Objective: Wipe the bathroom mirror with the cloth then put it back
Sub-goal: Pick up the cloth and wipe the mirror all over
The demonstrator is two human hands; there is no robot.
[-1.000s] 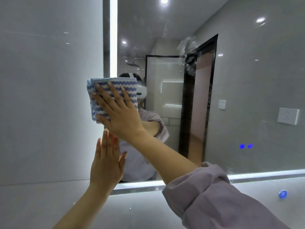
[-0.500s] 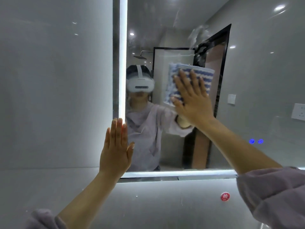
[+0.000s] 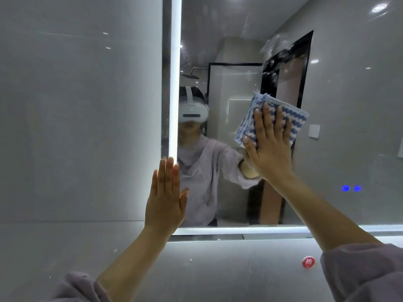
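The bathroom mirror (image 3: 344, 131) fills the wall ahead, with a lit strip down its left edge and along its bottom. A folded cloth (image 3: 294, 115) with blue and white wavy stripes lies flat against the glass. My right hand (image 3: 270, 147) presses it there with straight, spread fingers. My left hand (image 3: 165, 199) rests flat on the mirror's lower left corner, fingers straight and together, over the lit strip. White smears show on the glass above the cloth.
A grey tiled wall (image 3: 76, 127) lies left of the mirror and below it. Two blue touch icons (image 3: 351, 188) glow at the mirror's lower right. A round red sticker (image 3: 308, 262) sits on the wall under the mirror.
My right hand has slid the cloth from the mirror's left edge to the right, then slightly down. My left hand has stayed flat at the lower left corner.
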